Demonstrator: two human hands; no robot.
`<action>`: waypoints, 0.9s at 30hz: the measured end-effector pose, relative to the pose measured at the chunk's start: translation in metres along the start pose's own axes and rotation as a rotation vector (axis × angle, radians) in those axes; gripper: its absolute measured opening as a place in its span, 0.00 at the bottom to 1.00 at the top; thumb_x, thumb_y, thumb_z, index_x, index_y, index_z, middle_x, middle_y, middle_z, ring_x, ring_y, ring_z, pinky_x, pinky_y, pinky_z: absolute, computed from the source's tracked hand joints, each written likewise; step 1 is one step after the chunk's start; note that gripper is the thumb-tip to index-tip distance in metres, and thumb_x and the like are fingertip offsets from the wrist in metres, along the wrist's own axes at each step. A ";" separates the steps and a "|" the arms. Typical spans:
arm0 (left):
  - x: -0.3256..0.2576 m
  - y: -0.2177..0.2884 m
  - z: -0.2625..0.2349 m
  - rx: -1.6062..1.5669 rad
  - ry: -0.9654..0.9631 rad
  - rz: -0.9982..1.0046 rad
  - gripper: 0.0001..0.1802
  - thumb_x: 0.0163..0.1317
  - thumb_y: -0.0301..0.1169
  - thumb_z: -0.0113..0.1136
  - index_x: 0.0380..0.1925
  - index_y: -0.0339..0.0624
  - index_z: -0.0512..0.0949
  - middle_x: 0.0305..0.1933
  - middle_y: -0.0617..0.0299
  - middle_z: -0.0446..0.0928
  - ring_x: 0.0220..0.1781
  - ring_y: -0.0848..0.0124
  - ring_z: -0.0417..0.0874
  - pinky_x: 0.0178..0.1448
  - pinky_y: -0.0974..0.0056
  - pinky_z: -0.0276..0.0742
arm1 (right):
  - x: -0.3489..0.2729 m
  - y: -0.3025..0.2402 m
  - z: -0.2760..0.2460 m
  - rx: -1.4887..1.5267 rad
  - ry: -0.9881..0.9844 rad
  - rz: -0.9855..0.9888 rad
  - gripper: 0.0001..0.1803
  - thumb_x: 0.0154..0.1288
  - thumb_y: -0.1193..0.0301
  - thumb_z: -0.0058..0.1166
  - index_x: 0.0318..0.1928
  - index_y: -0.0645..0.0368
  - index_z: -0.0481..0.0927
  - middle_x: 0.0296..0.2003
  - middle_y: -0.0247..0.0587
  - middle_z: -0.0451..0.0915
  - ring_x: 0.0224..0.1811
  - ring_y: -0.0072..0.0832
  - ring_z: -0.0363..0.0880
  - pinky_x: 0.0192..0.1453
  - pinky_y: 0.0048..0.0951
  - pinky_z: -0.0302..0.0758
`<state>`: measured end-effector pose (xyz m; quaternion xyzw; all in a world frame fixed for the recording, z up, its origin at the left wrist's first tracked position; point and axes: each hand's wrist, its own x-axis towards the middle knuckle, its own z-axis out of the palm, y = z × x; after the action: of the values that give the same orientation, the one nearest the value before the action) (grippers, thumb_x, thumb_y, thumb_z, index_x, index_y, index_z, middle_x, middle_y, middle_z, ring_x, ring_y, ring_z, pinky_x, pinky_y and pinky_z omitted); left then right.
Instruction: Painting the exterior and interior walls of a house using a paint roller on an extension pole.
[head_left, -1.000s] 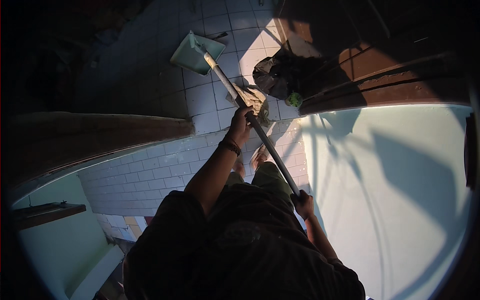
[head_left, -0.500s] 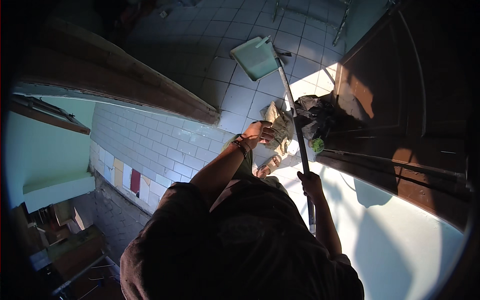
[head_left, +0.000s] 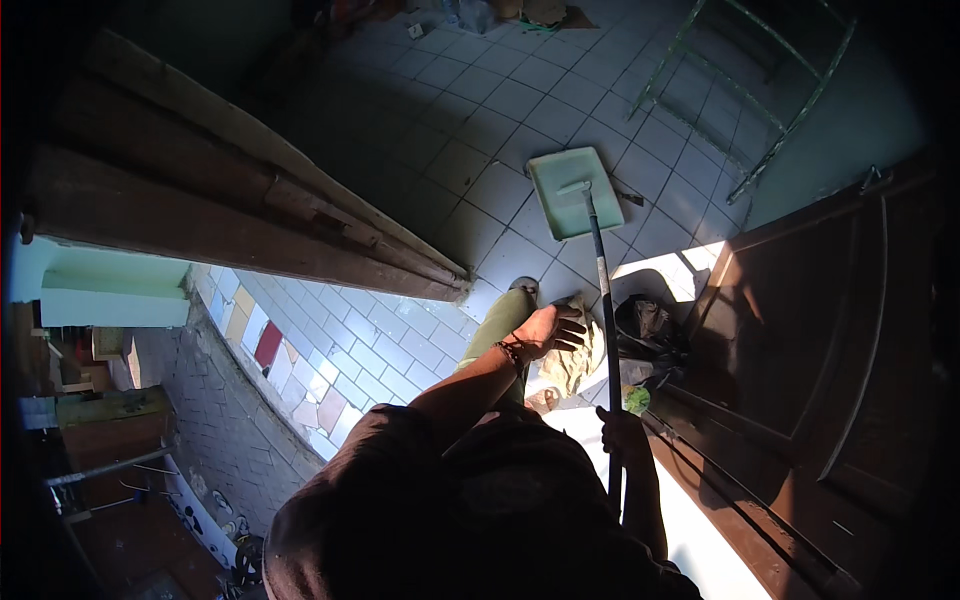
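Note:
My right hand (head_left: 622,435) is wrapped round the dark lower part of the long pole of a paint roller (head_left: 603,290). The pole runs forward from beside my body, and its pale head lies over a shallow, light green paint tray (head_left: 552,218) on the tiled floor. My left hand (head_left: 552,332) reaches forward with its fingers stretched out and holds nothing. Below and beside it is a crumpled beige cloth or sack (head_left: 575,368). A black plastic bag (head_left: 652,325) lies to the right of the pole, with a small green thing (head_left: 636,400) near it.
A brown wooden door frame (head_left: 250,210) stands close on my left, and a brown door (head_left: 790,350) on my right. A paint-spotted metal frame (head_left: 750,90) leans at the far right. Grey tiles (head_left: 500,100) cover the floor ahead.
My left foot has stepped forward, toward the doorway. The view has shifted, with more of the floor and the metal frame showing. My left hand's fingers have spread; my right hand keeps the pole.

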<state>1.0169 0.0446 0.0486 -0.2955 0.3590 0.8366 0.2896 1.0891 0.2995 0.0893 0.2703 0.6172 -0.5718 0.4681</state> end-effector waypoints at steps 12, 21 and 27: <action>0.118 0.161 -0.013 0.264 0.423 -0.101 0.21 0.61 0.45 0.49 0.34 0.35 0.75 0.29 0.51 0.77 0.25 0.58 0.77 0.31 0.54 0.75 | -0.009 -0.191 0.025 0.059 -0.045 0.240 0.14 0.61 0.58 0.60 0.33 0.54 0.73 0.13 0.24 0.66 0.11 0.17 0.64 0.16 0.21 0.64; 0.101 0.290 0.080 0.399 0.161 -0.060 0.23 0.64 0.44 0.47 0.49 0.37 0.71 0.43 0.49 0.78 0.39 0.59 0.80 0.43 0.53 0.77 | -0.057 -0.346 0.034 0.057 -0.076 -0.482 0.14 0.66 0.69 0.45 0.45 0.62 0.79 0.36 0.36 0.78 0.38 0.22 0.75 0.42 0.24 0.71; 0.108 0.324 0.091 0.472 0.070 -0.048 0.25 0.63 0.44 0.49 0.53 0.36 0.71 0.46 0.45 0.77 0.38 0.57 0.82 0.39 0.54 0.79 | 0.015 -0.451 0.008 0.326 -0.300 -0.131 0.16 0.60 0.72 0.54 0.49 0.61 0.73 0.22 0.36 0.74 0.18 0.22 0.72 0.21 0.23 0.71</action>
<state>0.6941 -0.0411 0.1633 -0.2570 0.5472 0.7117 0.3579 0.6935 0.1987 0.2808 0.2138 0.4562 -0.7269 0.4666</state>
